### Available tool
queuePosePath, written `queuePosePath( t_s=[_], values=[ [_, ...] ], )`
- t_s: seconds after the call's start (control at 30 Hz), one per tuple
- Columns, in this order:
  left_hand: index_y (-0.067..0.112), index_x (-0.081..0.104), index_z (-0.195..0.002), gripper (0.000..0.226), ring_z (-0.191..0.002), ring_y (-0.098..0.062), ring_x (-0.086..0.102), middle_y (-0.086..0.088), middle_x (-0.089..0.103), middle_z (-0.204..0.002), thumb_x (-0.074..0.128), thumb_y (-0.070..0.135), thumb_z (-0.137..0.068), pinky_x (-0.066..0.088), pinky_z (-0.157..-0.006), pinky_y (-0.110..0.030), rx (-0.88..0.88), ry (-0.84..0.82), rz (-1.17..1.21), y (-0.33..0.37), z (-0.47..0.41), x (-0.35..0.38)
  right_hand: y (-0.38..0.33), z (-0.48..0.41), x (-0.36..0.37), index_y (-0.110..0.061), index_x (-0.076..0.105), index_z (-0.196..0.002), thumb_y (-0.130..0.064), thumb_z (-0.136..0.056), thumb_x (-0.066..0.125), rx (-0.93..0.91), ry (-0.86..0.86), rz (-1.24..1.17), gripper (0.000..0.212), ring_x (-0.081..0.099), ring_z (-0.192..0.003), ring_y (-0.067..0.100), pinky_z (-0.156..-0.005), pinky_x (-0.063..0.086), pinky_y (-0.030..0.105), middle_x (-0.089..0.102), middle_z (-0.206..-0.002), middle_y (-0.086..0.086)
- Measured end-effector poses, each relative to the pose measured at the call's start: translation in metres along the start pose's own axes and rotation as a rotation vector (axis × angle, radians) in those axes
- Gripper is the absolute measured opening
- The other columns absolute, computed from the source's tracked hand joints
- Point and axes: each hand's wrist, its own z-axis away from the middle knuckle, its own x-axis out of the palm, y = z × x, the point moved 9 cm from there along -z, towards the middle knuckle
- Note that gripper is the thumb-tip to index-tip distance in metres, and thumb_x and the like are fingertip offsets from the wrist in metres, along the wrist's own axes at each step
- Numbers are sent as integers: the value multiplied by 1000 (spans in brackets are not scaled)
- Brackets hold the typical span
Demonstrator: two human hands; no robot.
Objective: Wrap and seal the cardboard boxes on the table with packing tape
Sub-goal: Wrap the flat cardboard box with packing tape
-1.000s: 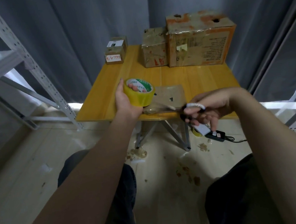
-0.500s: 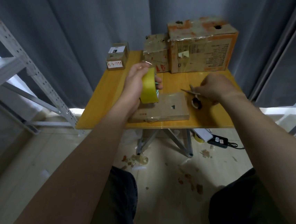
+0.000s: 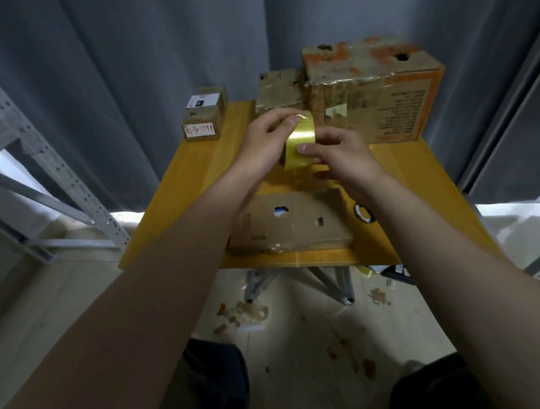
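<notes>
The tape roll (image 3: 299,142) is held up above the middle of the table (image 3: 177,213), well clear of the wood, between the two hands. It is seen edge-on: the yellow outer band is turned toward the camera and stands upright, so the core's axis runs left to right. The core and the hole are hidden. The roll is gripped from the left by the left hand (image 3: 266,142), with fingers curled over its top. The right hand (image 3: 340,158) is closed on the right side, its thumb laid on the band. Whether a loose tape end is pinched cannot be told.

A flat box (image 3: 290,225) lies at the near edge, with its long axis left to right. Scissors (image 3: 363,213) are mostly covered by the right forearm. A large box (image 3: 373,92) and small boxes (image 3: 205,116) are set along the far edge.
</notes>
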Motion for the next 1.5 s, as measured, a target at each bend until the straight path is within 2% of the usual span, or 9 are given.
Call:
queuePosePath(
  t_s=[0.2, 0.3, 0.4, 0.53, 0.7, 0.83, 0.97, 1.17, 1.5],
  values=[
    [10, 73, -126, 26, -88, 23, 57, 11, 65, -109, 60, 12, -104, 42, -75, -1, 183, 0, -225, 8, -20, 2, 11, -17, -7, -23, 79, -88, -28, -89, 81, 39, 50, -29, 5, 68, -71, 7, -68, 53, 35, 76, -81, -7],
    [16, 73, -127, 26, -100, 19, 56, 14, 59, -109, 63, 19, -103, 39, -80, 2, 198, 39, -265, 3, -24, 0, 13, -19, -9, -23, 78, -85, -30, -91, 79, 45, 46, -42, 9, 69, -68, 10, -63, 55, 34, 75, -79, -4],
    [29, 64, -140, 37, -118, -9, 53, -2, 52, -128, 63, 31, -103, 36, -90, -4, 126, 24, -333, -14, -32, 1, 14, -21, -11, -22, 75, -86, -29, -92, 78, 50, 45, -28, 10, 70, -75, 17, -64, 56, 36, 74, -82, 1],
    [36, 54, -147, 55, -104, -5, 56, 0, 56, -116, 71, 23, -97, 42, -80, -9, 85, 34, -292, -24, -34, -6, 21, -21, -15, -11, 72, -93, -29, -92, 79, 68, 97, 136, 20, 69, -85, 26, -77, 58, 45, 69, -88, 5],
    [29, 59, -124, 36, -95, -5, 67, 7, 70, -104, 76, 28, -93, 55, -75, -25, -29, 23, -254, -37, -13, -24, 19, -13, -22, -20, 59, -91, -31, -95, 74, 41, 177, 140, 19, 57, -80, 19, -70, 49, 34, 58, -88, 5],
    [33, 70, -101, 15, -91, 5, 64, 16, 67, -103, 78, 39, -90, 50, -71, -16, -39, -327, -574, -56, 32, -14, 3, -2, -15, -20, 55, -95, -29, -99, 68, 6, 186, 57, 17, 55, -82, 23, -78, 57, 53, 53, -86, 4],
    [34, 62, -130, 51, -126, -10, 49, 9, 49, -143, 79, 52, -85, 42, -103, -32, -13, -529, -779, -76, 66, -1, 8, 20, 5, -21, 53, -92, -30, -103, 64, 45, 170, -29, 18, 62, -88, 27, -84, 59, 65, 59, -87, 2],
    [44, 44, -146, 89, -145, -17, 29, 14, 32, -161, 88, 59, -71, 32, -119, -44, 11, -559, -812, -84, 77, -1, 20, 43, 16, -6, 49, -125, -26, -108, 54, 40, 134, -180, 27, 78, -91, 17, -75, 65, 48, 81, -94, -4],
    [43, 39, -147, 89, -142, -20, 32, 13, 30, -155, 82, 59, -70, 44, -108, -48, 154, -542, -929, -83, 86, 6, 19, 60, 16, -16, 51, -114, -22, -108, 54, -14, 116, -212, 9, 77, -95, 19, -82, 61, 51, 81, -92, -6]
  ],
)
